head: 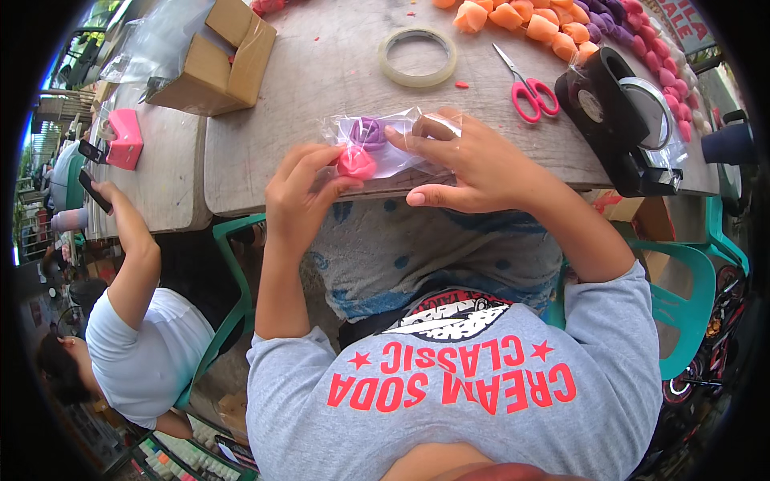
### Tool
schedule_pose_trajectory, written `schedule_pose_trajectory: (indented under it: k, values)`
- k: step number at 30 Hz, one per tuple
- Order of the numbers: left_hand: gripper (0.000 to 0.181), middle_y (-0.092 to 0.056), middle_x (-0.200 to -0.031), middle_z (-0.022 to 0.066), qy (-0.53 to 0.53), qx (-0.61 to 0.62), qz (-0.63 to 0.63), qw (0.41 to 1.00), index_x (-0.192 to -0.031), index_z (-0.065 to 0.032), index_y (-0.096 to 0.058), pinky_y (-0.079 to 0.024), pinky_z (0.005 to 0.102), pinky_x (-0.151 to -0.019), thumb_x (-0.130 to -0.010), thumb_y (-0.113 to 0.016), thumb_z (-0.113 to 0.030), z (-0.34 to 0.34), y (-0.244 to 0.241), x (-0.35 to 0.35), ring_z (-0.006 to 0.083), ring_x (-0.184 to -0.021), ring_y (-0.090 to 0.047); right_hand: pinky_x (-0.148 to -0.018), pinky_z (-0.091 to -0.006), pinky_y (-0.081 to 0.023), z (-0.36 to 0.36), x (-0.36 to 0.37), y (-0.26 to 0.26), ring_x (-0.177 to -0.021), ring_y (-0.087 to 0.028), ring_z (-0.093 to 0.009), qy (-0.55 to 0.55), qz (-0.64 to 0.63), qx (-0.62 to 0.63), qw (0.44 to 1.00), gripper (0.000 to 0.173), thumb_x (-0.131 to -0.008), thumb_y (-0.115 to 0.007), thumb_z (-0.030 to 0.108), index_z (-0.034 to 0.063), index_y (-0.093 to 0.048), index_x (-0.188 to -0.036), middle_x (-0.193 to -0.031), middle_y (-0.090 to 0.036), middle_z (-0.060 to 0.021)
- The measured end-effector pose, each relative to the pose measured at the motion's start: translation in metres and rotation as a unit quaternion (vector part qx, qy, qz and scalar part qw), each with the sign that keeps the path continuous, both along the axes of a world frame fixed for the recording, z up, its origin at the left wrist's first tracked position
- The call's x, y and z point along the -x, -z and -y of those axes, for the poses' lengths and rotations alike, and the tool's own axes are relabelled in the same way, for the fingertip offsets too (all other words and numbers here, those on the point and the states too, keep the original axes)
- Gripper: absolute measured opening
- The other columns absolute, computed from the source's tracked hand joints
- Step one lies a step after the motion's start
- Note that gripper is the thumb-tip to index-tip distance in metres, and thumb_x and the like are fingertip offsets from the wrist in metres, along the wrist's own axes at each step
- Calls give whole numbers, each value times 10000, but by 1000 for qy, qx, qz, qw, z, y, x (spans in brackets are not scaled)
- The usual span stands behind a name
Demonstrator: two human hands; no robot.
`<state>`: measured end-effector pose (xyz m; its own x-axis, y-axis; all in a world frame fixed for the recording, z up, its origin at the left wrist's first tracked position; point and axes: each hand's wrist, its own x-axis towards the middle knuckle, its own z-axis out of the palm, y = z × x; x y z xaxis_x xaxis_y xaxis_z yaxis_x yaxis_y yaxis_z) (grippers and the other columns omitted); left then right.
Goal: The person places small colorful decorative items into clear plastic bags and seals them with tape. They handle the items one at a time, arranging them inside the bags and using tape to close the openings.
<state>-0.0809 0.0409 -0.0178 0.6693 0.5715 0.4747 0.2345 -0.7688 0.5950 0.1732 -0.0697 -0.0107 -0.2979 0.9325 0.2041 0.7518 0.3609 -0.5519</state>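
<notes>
A clear plastic bag (397,165) lies near the front edge of the wooden table, holding a purple rose-shaped flower (368,133) and a pink one (356,163) side by side. My left hand (301,183) pinches the pink flower at the bag's left end, with the thumb below and fingers above. Over the bag's right part is my right hand (478,156); its index fingertip touches the bag beside the purple flower. Clear film shows about its bent fingers, and its thumb is spread apart toward the table edge.
A clear tape roll (388,67), pink-handled scissors (530,99) and a black tape dispenser (601,120) are on the table (313,72). Orange flowers (541,27) sit behind. A cardboard box (204,72) stands left. Another person (144,349) sits at left, holding a phone (94,191).
</notes>
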Motion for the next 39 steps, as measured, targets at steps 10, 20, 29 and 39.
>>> schedule_pose_trajectory:
  k: [10,20,29,39]
  values:
    - [406,-743,-1054,134,-56,1,16,998,-1115,-26,-719,-557,327,-851,-730,-835,31,12,7,1,241,-958,-718,-1034,-470,-443,-4,7,4,-1222,-569,-390,-1,-6,-101,995,670,-907,-605,626,115,-634,-1340,-1352,-596,-172]
    - [735,-659,-1291,128,22,50,-44,998,-1328,-90,-614,-432,429,-1087,-649,-894,-130,-5,-27,-10,289,-1235,-603,-1110,-478,-391,-6,-4,6,-1301,-529,-374,-23,-95,-35,995,692,-919,-656,505,106,-512,-1466,-1419,-568,-160]
    - [715,-643,-1302,117,177,36,-164,970,-1329,-96,-607,-407,458,-1142,-655,-840,-143,-33,-39,-25,323,-1234,-593,-947,-444,-479,-14,5,-6,-1091,-620,-393,7,-54,6,999,642,-891,-645,596,111,-670,-1311,-1188,-668,-185]
    - [695,-587,-1290,97,123,93,-74,985,-1327,-88,-564,-517,361,-939,-673,-796,-48,-28,-27,-18,277,-1113,-615,-1085,-467,-396,1,-21,-5,-1233,-575,-325,-73,11,-6,997,600,-883,-663,562,153,-667,-1322,-1378,-614,-78]
